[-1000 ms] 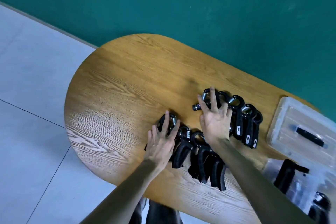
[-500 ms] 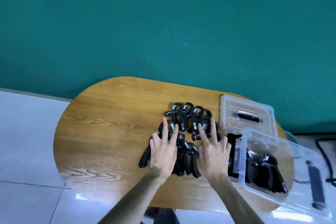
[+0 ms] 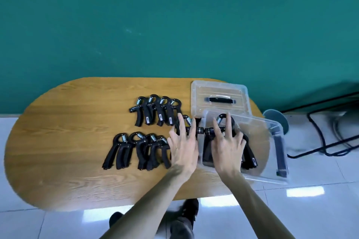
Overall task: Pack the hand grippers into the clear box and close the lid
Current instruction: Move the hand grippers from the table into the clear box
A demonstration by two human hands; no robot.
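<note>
Black hand grippers lie on the oval wooden table in two rows, a back row and a front row. The clear box stands at the table's right end with several grippers inside. Its clear lid with a black handle lies flat behind it. My left hand rests flat, fingers spread, on a gripper just outside the box's left wall. My right hand lies spread over a gripper at the box's left end.
The box overhangs the table's right front edge. Past that end, black cables and a metal frame lie on the white tiled floor beside a round grey base. A green wall stands behind the table. My shoes show below the front edge.
Both hands have moved right, from the middle rows to the box, each with a gripper under it. The view has swung so the whole box and lid show.
</note>
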